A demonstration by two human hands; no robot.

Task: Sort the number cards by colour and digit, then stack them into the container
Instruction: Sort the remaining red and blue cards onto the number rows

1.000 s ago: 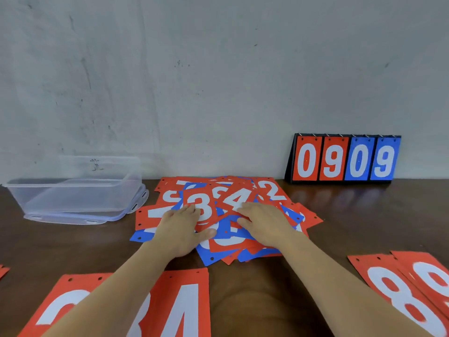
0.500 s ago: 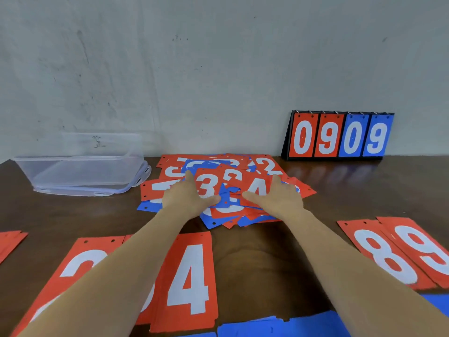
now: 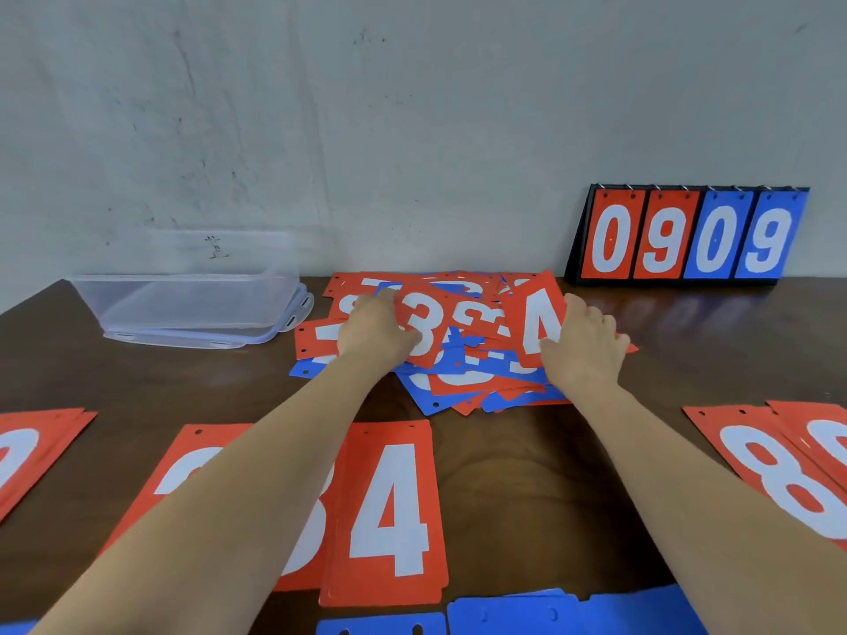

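Number cards (image 3: 463,382), flat red and blue rectangles with white digits, lie in a loose overlapping pile directly under and between both hands. The left hand (image 3: 373,332) pinches a red card printed with a white 3 (image 3: 424,323): the thumb is on the printed face and the fingers are curled behind the left edge. The card is raised off the pile and tilted. The right hand (image 3: 582,346) grips a red card printed with a white 4 (image 3: 538,318): the thumb is on the lower face and the fingers are curled behind the right edge. This card is also tilted up.

A clear rectangular plastic container (image 3: 192,300) stands beyond and to the left of the left hand, apart from the pile. A black flip scoreboard (image 3: 687,238) reading 0 9 0 9 stands beyond and to the right of the right hand.

Nearer the person than the hands:
- A stack of red 4 cards (image 3: 389,511) lies between the forearms.
- A red stack (image 3: 192,469) lies partly hidden under the left forearm, and its digit cannot be read.
- Red 8 cards (image 3: 788,478) lie outside the right forearm.
- Blue cards (image 3: 527,616) lie at the near edge, and their digits are out of view.

Everything rests on a dark brown wooden table (image 3: 527,474).
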